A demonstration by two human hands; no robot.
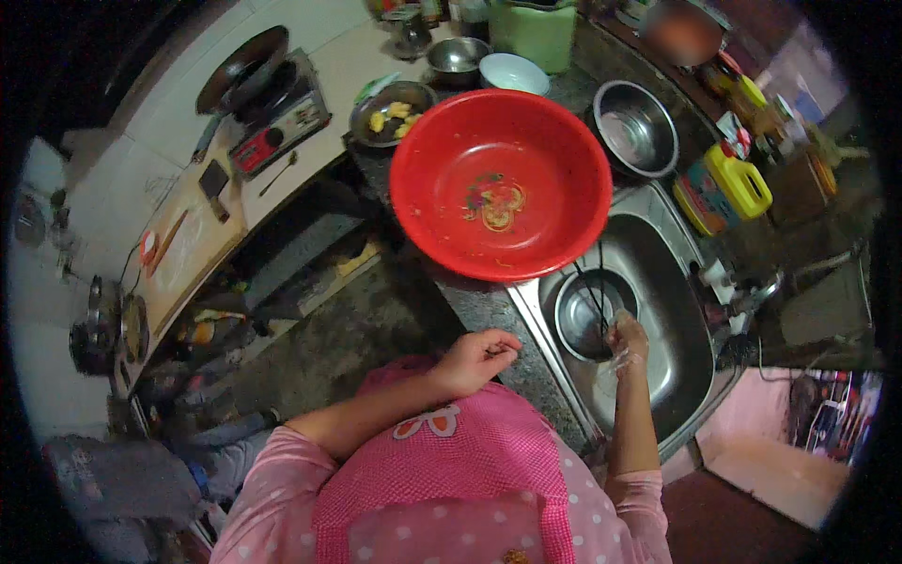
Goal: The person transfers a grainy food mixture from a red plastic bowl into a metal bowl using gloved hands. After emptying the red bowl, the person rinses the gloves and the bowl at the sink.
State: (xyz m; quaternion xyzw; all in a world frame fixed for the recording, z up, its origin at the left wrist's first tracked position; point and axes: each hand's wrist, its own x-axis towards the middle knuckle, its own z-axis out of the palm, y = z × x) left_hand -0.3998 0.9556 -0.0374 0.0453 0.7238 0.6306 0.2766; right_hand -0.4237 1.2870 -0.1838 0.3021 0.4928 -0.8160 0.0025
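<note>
My right hand (627,340) is over the stainless steel sink (680,282), gripping two thin dark sticks (601,299) that look like chopsticks. Clear film or water glistens at its wrist. Beneath the sticks, a steel bowl (572,321) sits in the basin. My left hand (483,358) hovers by the dark counter edge in front of the pink apron (486,451), fingers loosely curled, nothing visible in them. A large red plastic basin (426,204) rests over the counter and the sink's far corner. Noodle-like strands and green scraps (497,201) lie on its bottom.
Behind the basin stand a pan of yellow pieces (384,121), a pale bowl (514,70) and a green container (534,35). A steel bowl (638,130) and yellow jug (726,187) are to the right. At left are a cooker (278,130) and cleaver (213,187).
</note>
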